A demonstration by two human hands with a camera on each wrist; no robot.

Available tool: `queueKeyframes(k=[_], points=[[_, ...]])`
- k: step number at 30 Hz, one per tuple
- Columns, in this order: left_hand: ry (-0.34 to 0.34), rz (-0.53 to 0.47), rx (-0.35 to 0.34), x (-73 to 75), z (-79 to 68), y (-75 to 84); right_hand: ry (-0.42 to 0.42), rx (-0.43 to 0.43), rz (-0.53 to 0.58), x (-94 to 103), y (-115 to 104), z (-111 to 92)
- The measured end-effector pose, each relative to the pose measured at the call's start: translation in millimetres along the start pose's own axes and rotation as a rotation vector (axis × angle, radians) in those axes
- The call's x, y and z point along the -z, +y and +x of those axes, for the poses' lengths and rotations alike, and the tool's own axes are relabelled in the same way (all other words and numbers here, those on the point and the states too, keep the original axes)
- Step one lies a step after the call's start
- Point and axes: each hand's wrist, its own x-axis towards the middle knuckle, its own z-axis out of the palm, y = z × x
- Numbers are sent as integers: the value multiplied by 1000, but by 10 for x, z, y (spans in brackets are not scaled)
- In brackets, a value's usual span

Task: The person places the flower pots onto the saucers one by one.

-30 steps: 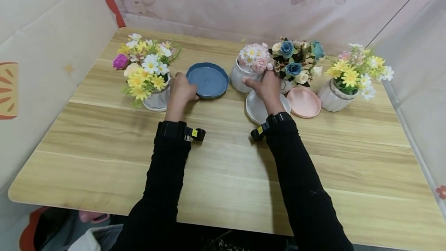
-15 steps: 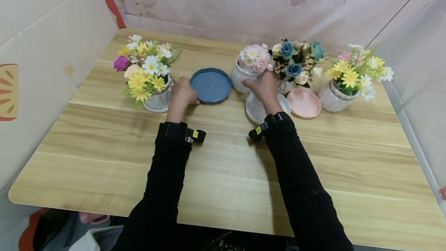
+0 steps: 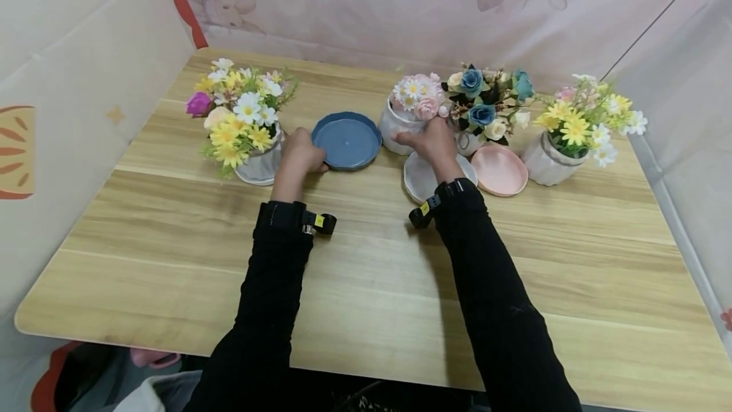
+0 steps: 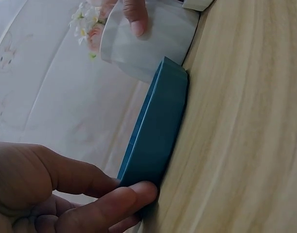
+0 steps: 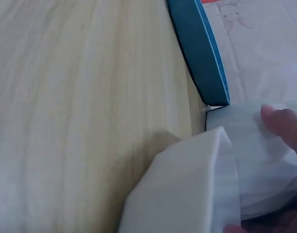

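My left hand (image 3: pixel 300 156) pinches the near left edge of a round blue plant saucer (image 3: pixel 346 141), which lies on the table. The left wrist view shows the thumb and fingers at that saucer's side wall (image 4: pixel 155 124). With my right hand (image 3: pixel 434 144) I grip a white flower pot (image 3: pixel 394 129) holding pink and white artificial flowers (image 3: pixel 420 91). Its thumb lies against the pot's wall (image 5: pixel 250 155) in the right wrist view; the other fingers are mostly hidden behind the pot. Under my right wrist lies a white saucer (image 3: pixel 417 180), partly covered.
A white pot with blue roses (image 3: pixel 480 113) stands right of my right hand, behind a pink saucer (image 3: pixel 500 170). Farther right is a white pot with yellow flowers (image 3: pixel 551 157). Left of my left hand, another flower pot (image 3: pixel 260 164) sits on a white saucer.
The blue saucer slid slightly toward me and to the right with my left hand, then stayed in place. My right hand and its pot have barely moved.
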Motion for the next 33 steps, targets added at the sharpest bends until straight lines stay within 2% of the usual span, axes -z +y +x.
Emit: queueKeyframes(k=[5, 12, 17, 24, 33], points=[[10, -11, 13, 2, 3, -2, -5, -30, -21, -5, -3, 18], [-11, -14, 0, 14, 16, -31, 2, -50, -36, -22, -8, 12], [-30, -18, -14, 26, 10, -41, 2, -30, -25, -24, -7, 18], [-35, -33, 1, 23, 6, -31, 12, 24, 77, -29, 14, 49], [-36, -54, 1, 9, 49, -42, 15, 4, 59, -38, 34, 70]])
